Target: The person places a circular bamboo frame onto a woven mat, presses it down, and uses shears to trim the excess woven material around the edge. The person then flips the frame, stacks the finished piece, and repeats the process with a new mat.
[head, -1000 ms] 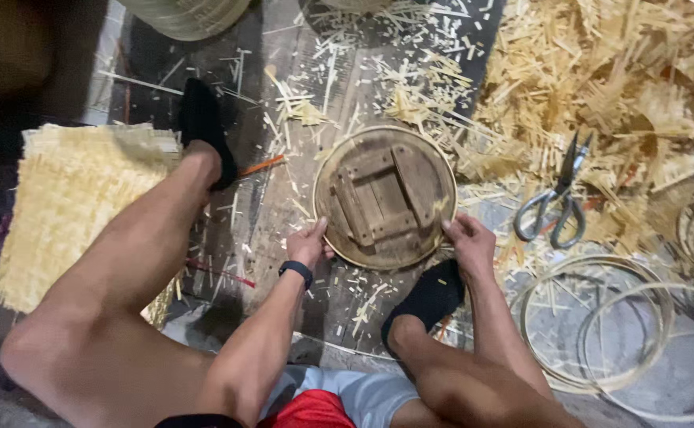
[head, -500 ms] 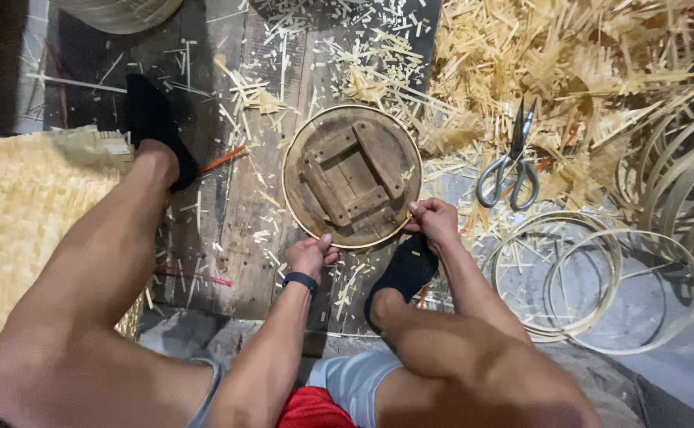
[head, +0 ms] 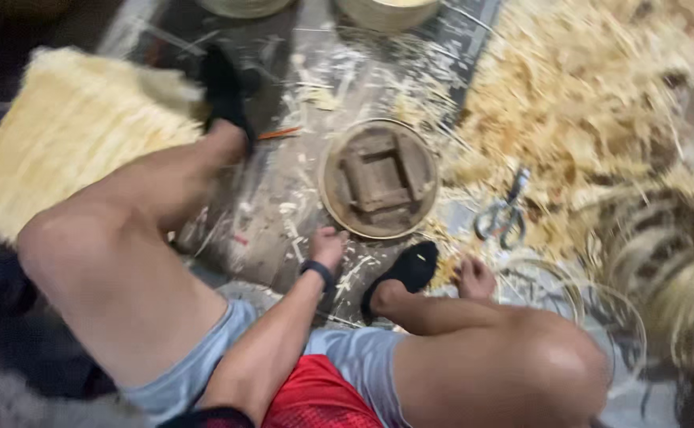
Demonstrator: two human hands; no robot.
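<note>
Dark, worn floorboards (head: 275, 230) lay under me, littered with pale slivers, and a deep heap of straw-coloured bamboo shavings (head: 600, 103) filled the upper right. I sat with both knees raised and black socks on my feet.

Between my feet lay the round shallow basket with a bamboo rim (head: 378, 179); inside it sat a square brown wooden block frame that nearly filled its floor. At the top edge were the bottoms of two more round woven containers (head: 386, 9), and I could not see into them.

My left hand (head: 327, 247), a black band at its wrist, was just below the basket's near rim, the fingers curled loosely and close to the rim; the blur kept me from telling whether they touched it or gripped anything. My right hand (head: 474, 277) was on the floor beside my right foot, apart from the basket, its fingers bent down into the slivers; I could not tell whether they held anything.

Grey metal scissors (head: 504, 212) lay right of the basket, thin bamboo hoops (head: 557, 287) below them, and a flat yellow woven mat (head: 69, 135) lay at far left.
</note>
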